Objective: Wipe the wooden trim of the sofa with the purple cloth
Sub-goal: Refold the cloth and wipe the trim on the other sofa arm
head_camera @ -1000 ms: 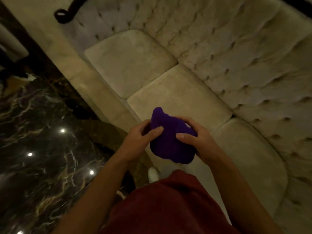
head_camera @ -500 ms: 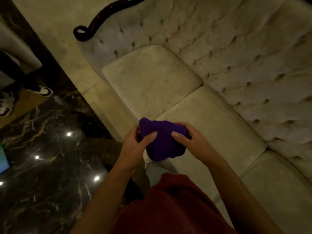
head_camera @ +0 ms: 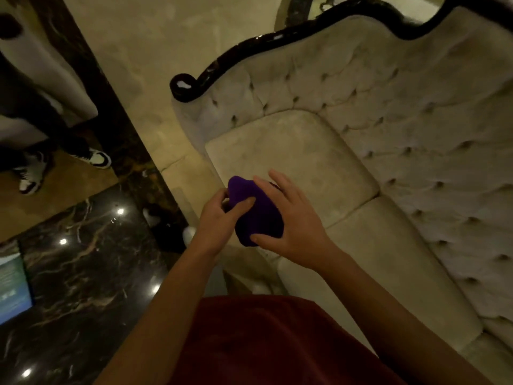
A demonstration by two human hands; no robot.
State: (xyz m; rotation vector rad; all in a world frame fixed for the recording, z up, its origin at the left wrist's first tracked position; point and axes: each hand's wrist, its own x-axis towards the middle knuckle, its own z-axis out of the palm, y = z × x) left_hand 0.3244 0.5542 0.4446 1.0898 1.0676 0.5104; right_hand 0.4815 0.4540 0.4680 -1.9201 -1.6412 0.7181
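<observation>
A bunched purple cloth sits between both hands, above the front edge of the sofa's left seat cushion. My left hand pinches its left side with thumb on top. My right hand cups its right side, fingers spread over the top and thumb under it. The dark glossy wooden trim runs along the top of the cream tufted sofa back and ends in a curled scroll at the left arm, well beyond the hands.
Another person's legs and black-and-white sneakers stand at the left on the floor. Dark polished marble floor with light reflections lies lower left. A lit screen shows at the left edge. My red shirt fills the bottom.
The view has swung left and up, bringing the sofa's left arm and trim into sight. My right hand's fingers have spread over the cloth; both hands still hold it.
</observation>
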